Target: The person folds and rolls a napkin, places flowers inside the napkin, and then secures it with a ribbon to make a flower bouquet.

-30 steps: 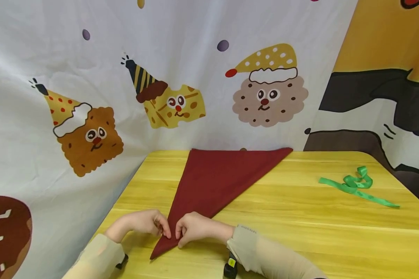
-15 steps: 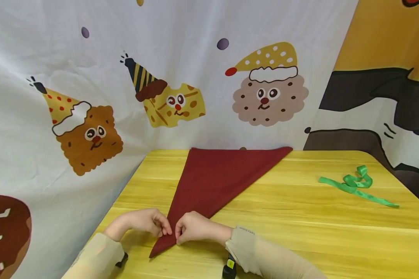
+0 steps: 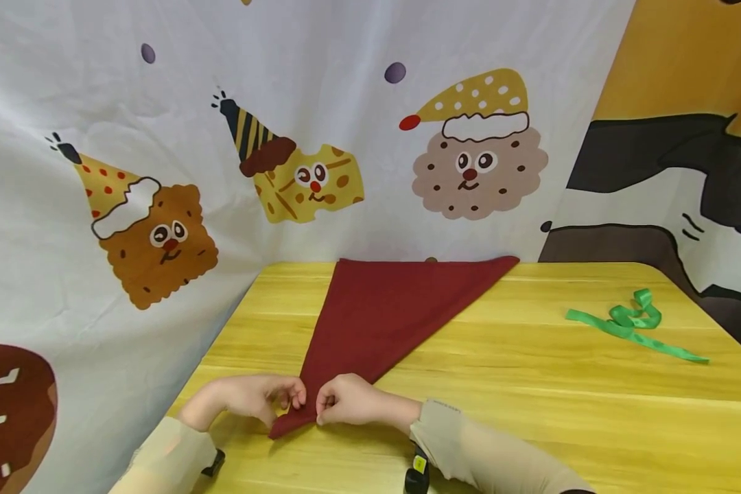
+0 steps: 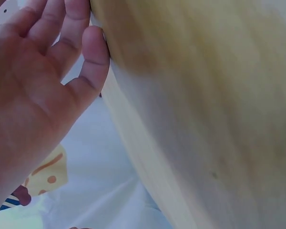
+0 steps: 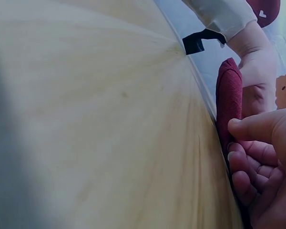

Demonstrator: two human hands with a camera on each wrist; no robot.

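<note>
Toward the left edge of the wood-grained bench [image 3: 593, 412], the right hand [image 3: 348, 401] pinches the hem of a matte, maroon cloth [image 3: 370, 315]; the left hand [image 3: 252, 396] curves loosely at its tip, grip unclear. The cloth's triangle widens to the far edge. Glossy green ribbon [image 3: 625, 332] curls near the far right corner.

Dark red cloth [image 3: 377, 315] looks matt, soft, slightly fuzzy in the right wrist view. Table [image 3: 531, 384] shows wood grain, smooth, faint satin sheen. Green ribbon [image 3: 617, 331], far right, is glossy, satin-like. Backdrop [image 3: 333, 62], far and left, is matt printed fabric, lightly wrinkled. Near sleeves [image 3: 488, 439] are matt cloth. Black wrist mount [image 3: 416, 479], near, looks like plastic.
</note>
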